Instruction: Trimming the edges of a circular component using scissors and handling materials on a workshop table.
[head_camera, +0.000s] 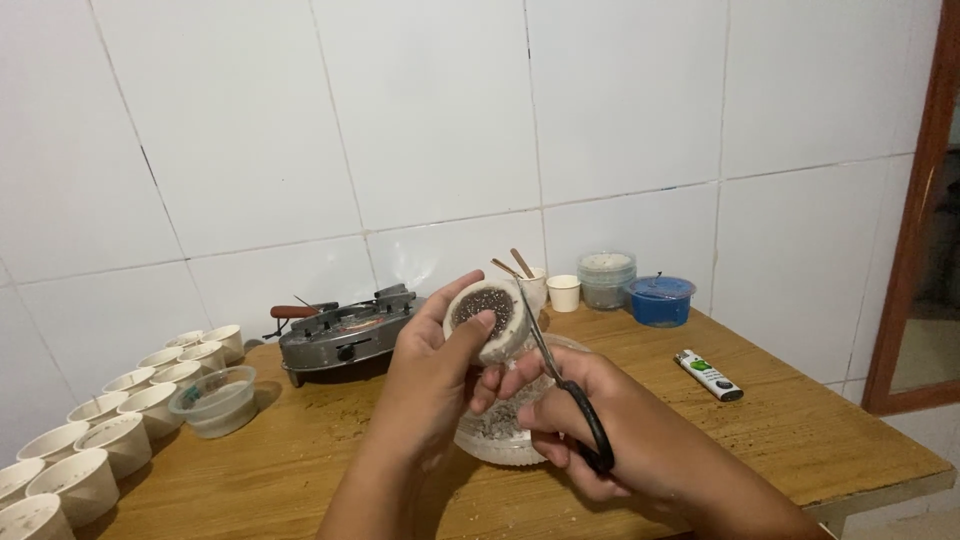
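A small white cup (489, 318) with a dark, grainy filling sits at picture centre, clamped in the left hand (432, 370). The right hand (600, 430), at four o'clock, grips black-handled scissors (570, 385) touching the cup's rim. Trimming cleanly likely needs short, steady snips. Beneath sits a clear round container (505, 435) on a wooden table (800, 420).

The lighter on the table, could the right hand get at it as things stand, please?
Probably not at once: the right hand holds scissors, so it isn't free. The tabletop between it and the lighter looks bare, though.
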